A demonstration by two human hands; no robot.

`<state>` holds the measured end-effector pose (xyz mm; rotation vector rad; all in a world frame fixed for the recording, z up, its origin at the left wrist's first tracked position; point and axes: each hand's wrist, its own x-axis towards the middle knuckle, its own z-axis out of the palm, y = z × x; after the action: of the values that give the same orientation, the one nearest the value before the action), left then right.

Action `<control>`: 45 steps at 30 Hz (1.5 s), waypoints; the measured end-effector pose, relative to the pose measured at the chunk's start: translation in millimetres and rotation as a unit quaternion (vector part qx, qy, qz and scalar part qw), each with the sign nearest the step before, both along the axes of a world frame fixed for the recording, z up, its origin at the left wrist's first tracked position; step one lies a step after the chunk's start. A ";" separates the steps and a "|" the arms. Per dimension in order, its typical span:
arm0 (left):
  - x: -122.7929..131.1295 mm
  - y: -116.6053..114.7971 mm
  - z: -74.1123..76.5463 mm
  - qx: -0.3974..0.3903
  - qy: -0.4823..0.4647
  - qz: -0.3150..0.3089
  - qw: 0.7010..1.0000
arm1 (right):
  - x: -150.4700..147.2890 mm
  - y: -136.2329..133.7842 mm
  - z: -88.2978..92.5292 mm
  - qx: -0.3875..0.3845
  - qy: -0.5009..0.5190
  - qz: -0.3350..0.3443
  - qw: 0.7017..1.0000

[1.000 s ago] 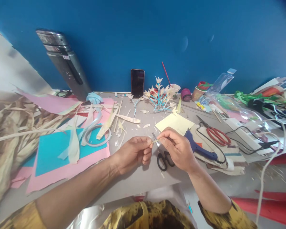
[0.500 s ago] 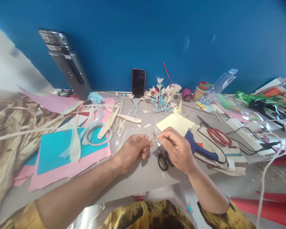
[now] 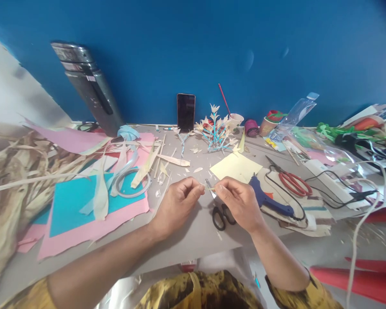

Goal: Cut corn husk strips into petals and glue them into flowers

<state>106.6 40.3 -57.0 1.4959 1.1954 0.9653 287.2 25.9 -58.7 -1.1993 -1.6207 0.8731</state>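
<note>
My left hand [image 3: 176, 202] and my right hand [image 3: 239, 202] meet above the grey table [image 3: 193, 236], both pinching a thin pale strip [image 3: 209, 188] between thumbs and forefingers. Black-handled scissors [image 3: 219, 209] lie on the table just under and between the hands. A yellow paper square [image 3: 236, 166] sits right behind my right hand. A blue glue gun [image 3: 270, 201] lies to its right.
Pink and blue sheets [image 3: 83, 206] with pale leaf strips and a tape ring [image 3: 130, 182] lie left. Dried husks [image 3: 13, 180] pile at far left. A phone [image 3: 185, 112], a star-shaped craft [image 3: 216, 128], cups, red scissors [image 3: 292, 182] and cables crowd the back and right.
Both hands have stayed together on the strip. The fingers have shifted a little, with the left hand's knuckles turned more upward and the right hand drawn slightly lower.
</note>
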 end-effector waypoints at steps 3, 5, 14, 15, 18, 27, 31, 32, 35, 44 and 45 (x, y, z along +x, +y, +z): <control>-0.3 -1.1 2.1 0.009 0.021 0.003 1.000 | -2.2 -0.4 -2.0 -0.008 -0.001 -0.008 1.000; -0.7 -0.8 1.9 0.006 0.016 -0.001 1.000 | -2.7 -0.7 -3.2 -0.014 -0.004 -0.017 1.000; -0.5 4.9 -5.4 -0.091 -0.062 -0.044 0.993 | -2.6 -1.3 -5.8 -0.013 -0.027 -0.034 0.999; -0.5 5.0 -5.4 -0.096 -0.072 -0.049 0.992 | -2.6 -1.3 -6.1 -0.012 -0.031 -0.034 0.999; -0.6 5.0 -4.6 -0.097 -0.080 -0.053 0.991 | -2.1 -1.5 -7.2 -0.004 -0.043 -0.029 0.999; 0.8 3.9 -2.1 -0.091 -0.078 -0.052 0.991 | -1.9 -0.2 -7.0 0.029 -0.060 -0.023 0.998; 1.4 3.4 -4.5 -0.114 -0.115 -0.061 0.985 | -2.8 -0.9 -6.6 0.037 -0.065 -0.023 0.997; 1.6 3.5 -5.7 -0.125 -0.131 -0.064 0.981 | -3.0 -1.0 -6.7 0.040 -0.067 -0.021 0.997; 2.1 4.0 -9.3 -0.174 -0.197 -0.078 0.962 | -3.5 -1.1 -7.2 0.056 -0.078 -0.019 0.995; 2.4 5.3 -10.4 -0.288 -0.298 -0.106 0.904 | -2.5 -2.2 -6.8 0.090 -0.102 -0.017 0.991; 2.3 5.4 -10.1 -0.290 -0.299 -0.107 0.903 | -2.4 -2.3 -6.6 0.091 -0.103 -0.017 0.990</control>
<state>108.9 45.6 -67.1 0.7481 0.7473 0.7463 284.9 23.6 -65.3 -1.2159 -1.7972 0.5804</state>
